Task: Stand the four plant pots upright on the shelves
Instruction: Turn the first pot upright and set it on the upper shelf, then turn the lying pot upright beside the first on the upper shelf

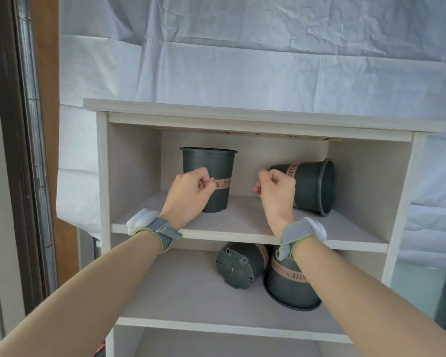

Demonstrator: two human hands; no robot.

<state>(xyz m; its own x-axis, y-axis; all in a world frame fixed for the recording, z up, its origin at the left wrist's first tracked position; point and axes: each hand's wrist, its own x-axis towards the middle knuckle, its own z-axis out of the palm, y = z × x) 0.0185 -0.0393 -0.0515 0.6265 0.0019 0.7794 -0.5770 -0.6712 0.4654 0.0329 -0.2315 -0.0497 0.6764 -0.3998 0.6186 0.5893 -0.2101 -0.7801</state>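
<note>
Left hand (188,191): raised in front of the upper shelf (245,222), fingers curled loosely together, nothing clamped in the grip. It sits in front of the upright pot; whether it touches the pot cannot be told.
Upright pot (209,163): stands on its base at the left of the upper shelf, rim up, pink label band facing out. Judged as needing no further work.
Right hand (276,191): raised mid-shelf, fingers curled inward, grip empty. It overlaps the base end of the tipped pot in this view; contact cannot be confirmed.
Tipped pot (309,186): lies on its side at the right of the upper shelf. Long axis runs roughly left to right, base toward the right hand, open rim toward the right side wall (371,176).
Governing relation: the tipped pot lies directly right of the right hand, which is the nearer hand by a clear margin. Judged next move: grip the base end and rotate it downward so the rim turns up.
Lower shelf (180,292): two pots, touching or nearly so. Left lower pot (238,265) lies on its side, base facing outward. Right lower pot (291,287) is tilted, its rim low and toward the front, partly hidden by the right forearm.
Task status: one of four pots judged upright.
</note>
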